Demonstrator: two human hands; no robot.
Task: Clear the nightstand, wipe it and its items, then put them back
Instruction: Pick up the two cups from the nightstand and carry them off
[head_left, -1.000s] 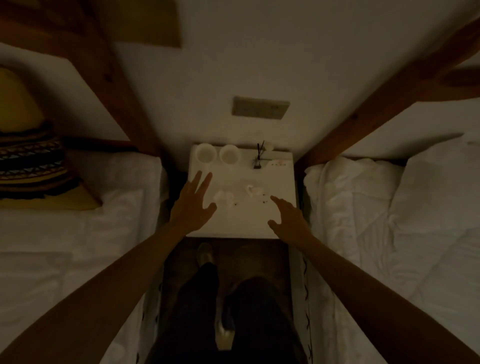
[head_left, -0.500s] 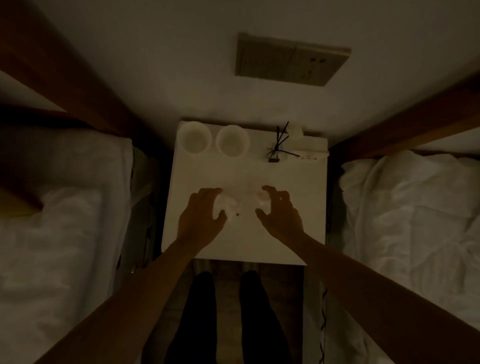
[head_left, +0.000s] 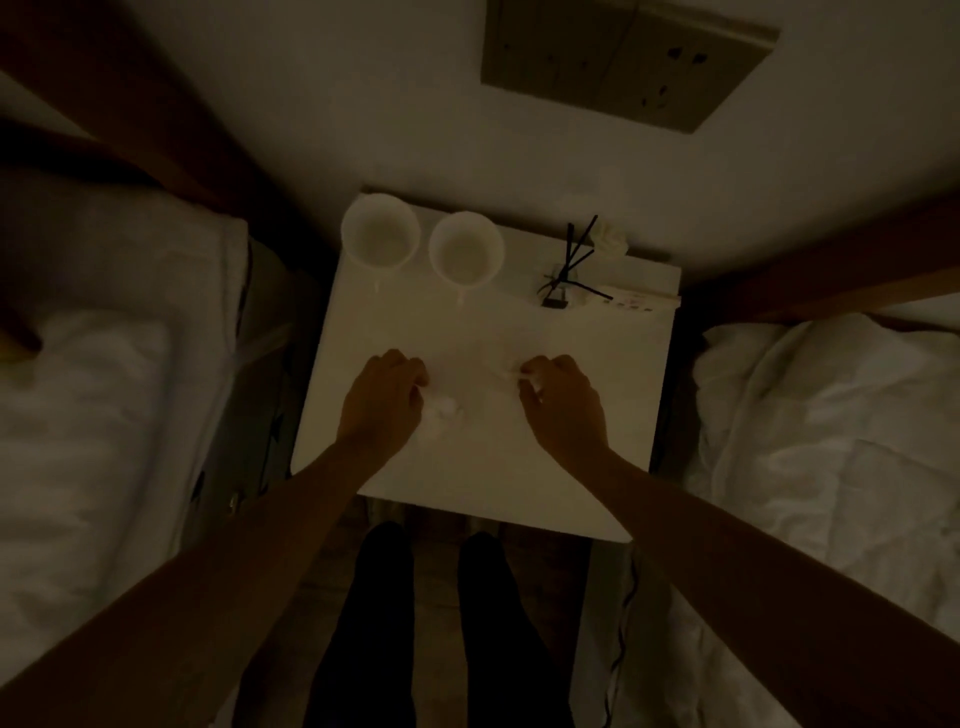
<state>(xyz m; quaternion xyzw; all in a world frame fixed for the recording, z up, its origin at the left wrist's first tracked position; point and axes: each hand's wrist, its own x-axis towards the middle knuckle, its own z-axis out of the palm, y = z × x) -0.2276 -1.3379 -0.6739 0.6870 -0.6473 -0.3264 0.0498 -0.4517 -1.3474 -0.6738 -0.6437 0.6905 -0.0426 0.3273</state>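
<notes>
Clearing step: on the white nightstand (head_left: 613, 415), left hand (head_left: 379, 400) and right hand (head_left: 563, 400) each curl their fingers around a crumpled tissue (head_left: 445, 410); next, probably, lift both wads clear of the cups (head_left: 381, 238) behind.

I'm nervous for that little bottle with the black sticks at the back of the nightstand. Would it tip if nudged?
Probably yes. The reed diffuser looks small at its base, with long sticks splaying above it, so a push up high could topple it. It seems to be clear glass, so likely fragile and perhaps slippery. The sticks appear loose and might slide out if it tilts.
</notes>
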